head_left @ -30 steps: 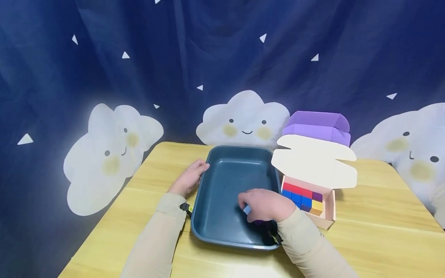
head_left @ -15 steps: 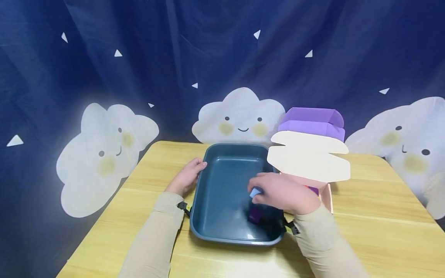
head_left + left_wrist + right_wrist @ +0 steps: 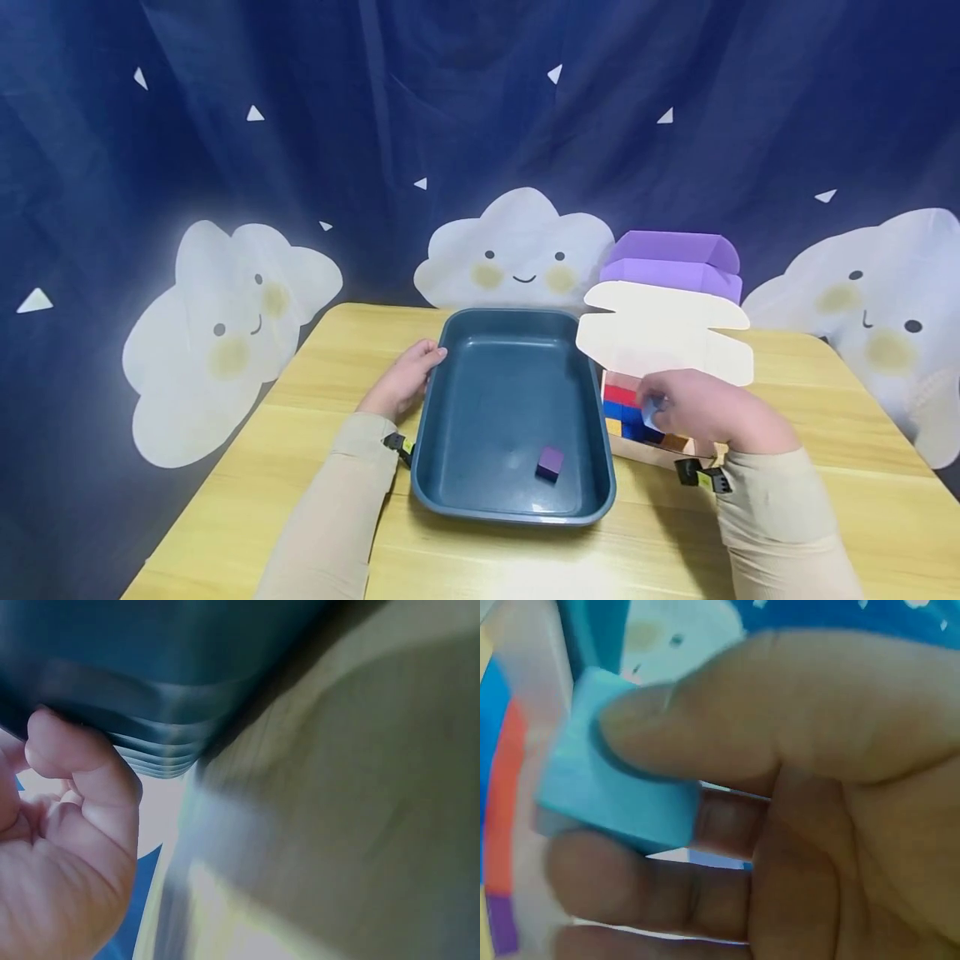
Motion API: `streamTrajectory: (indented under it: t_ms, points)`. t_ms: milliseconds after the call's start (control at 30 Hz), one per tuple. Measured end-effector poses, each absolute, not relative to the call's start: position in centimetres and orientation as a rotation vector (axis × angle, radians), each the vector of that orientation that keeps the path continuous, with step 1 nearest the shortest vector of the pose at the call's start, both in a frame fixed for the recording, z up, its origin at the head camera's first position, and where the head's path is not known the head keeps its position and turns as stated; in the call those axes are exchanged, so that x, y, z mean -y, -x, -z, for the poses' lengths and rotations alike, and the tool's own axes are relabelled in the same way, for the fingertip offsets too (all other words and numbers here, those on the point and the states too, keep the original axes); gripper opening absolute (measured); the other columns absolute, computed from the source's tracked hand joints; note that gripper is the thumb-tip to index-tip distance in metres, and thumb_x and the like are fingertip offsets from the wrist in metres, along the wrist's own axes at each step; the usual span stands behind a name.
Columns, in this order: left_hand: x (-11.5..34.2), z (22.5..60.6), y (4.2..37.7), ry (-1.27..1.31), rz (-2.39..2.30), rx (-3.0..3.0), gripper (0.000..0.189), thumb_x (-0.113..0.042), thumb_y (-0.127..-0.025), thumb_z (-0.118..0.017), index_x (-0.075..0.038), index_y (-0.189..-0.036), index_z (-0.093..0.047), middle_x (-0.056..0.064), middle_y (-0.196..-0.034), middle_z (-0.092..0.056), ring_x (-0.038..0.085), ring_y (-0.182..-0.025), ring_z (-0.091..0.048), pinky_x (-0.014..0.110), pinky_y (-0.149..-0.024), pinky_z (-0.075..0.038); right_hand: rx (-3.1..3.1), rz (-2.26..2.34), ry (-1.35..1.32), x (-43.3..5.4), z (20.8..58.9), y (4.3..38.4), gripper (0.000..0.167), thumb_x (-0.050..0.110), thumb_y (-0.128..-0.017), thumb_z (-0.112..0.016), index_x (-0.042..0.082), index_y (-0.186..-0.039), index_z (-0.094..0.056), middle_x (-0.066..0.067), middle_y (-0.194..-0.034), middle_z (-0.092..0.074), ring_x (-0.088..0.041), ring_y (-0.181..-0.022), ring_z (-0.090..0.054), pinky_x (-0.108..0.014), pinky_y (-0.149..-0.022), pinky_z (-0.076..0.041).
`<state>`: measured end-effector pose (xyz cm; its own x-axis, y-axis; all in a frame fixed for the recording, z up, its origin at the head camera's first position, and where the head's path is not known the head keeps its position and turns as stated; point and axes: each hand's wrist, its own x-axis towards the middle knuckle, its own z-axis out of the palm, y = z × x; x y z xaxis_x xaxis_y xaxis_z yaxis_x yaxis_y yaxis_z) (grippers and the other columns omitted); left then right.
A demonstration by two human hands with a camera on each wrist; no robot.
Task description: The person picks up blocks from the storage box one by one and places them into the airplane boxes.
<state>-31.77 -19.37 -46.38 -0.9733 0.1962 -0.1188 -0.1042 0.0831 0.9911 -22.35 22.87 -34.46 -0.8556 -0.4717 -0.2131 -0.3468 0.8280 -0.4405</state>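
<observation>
In the head view my right hand is over the small box, pinching a light blue cube block between thumb and fingers. Red, blue and yellow blocks lie in the box, partly hidden by that hand. A dark teal tray stands to the box's left. One purple block lies on the tray floor, near its front right. My left hand grips the tray's left edge, with the thumb at the rim.
The box's cream lid stands open at the back, with a purple flap above it. Both rest near the far edge of the wooden table. Behind hangs a dark blue curtain with clouds.
My right hand has moved right with the light blue block, from above the tray to above the box. The purple block in the tray has come into full view. My left hand stays put.
</observation>
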Motion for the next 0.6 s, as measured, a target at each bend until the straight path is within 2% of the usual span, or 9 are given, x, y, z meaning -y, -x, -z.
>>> streamTrajectory:
  t_ms: [133,333,600]
  points:
    - [19.4,46.5,31.8,-0.103,-1.972,-2.15,0.023,-0.028,-0.109,-0.048,-0.006,-0.105,-0.049,0.004,-0.083,-0.052,0.018,-0.069,-0.052,0.029,-0.065,-0.046,-2.53,0.657,0.362,-23.9,35.4,22.7,0.023,0.003,-0.09,-0.059,0.007,-0.111,-0.066,-0.008,-0.078,-0.061,-0.024,-0.06,-0.061,-0.041,-0.055,-0.054]
    - [19.4,46.4,31.6,-0.099,-1.971,-2.15,0.025,-0.03,-0.109,-0.047,-0.005,-0.105,-0.048,0.004,-0.083,-0.051,0.017,-0.069,-0.052,0.029,-0.065,-0.046,-2.591,0.541,0.485,-24.3,36.7,23.6,0.018,0.014,-0.09,-0.061,0.012,-0.104,-0.073,-0.001,-0.08,-0.061,-0.018,-0.064,-0.057,-0.036,-0.063,-0.048]
    - [19.3,46.2,31.6,-0.093,-1.96,-2.164,0.026,-0.031,-0.109,-0.048,-0.005,-0.105,-0.048,0.005,-0.083,-0.05,0.017,-0.068,-0.051,0.028,-0.063,-0.045,-2.587,0.567,0.441,-23.6,37.3,23.6,0.011,0.01,-0.088,-0.067,0.015,-0.097,-0.071,-0.002,-0.082,-0.061,-0.021,-0.069,-0.055,-0.037,-0.058,-0.049]
